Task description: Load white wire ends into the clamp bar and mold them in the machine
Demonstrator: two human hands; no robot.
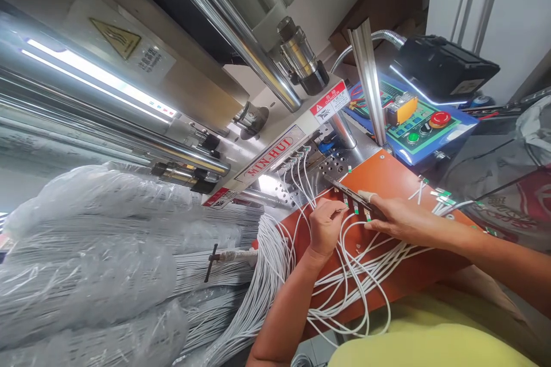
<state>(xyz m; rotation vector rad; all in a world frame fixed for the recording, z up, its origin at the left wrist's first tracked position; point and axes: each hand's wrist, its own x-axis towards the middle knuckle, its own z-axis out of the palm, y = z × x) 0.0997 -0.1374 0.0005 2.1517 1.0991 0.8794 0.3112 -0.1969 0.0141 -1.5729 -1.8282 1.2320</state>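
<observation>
My left hand (326,227) is closed in a pinch just left of a dark metal bar (350,190). A small greyish tip shows at its fingertips, too small to name. My right hand (396,219) grips the near end of the bar between thumb and fingers, and a whitish cover sits on one fingertip. Several green-ended connectors (356,210) lie along the bar's lower side, with white cables (359,275) trailing from some of them. The bar's far end reaches to the metal plate of the press, over the orange board (387,175).
The press (271,152) stands over the work, with cables leading under its plate. To the right is a control box (430,137) with red and green buttons. Loose connectors (443,198) lie on the board's right side. Plastic-wrapped cable bundles (86,275) and a clamp (230,256) are at left.
</observation>
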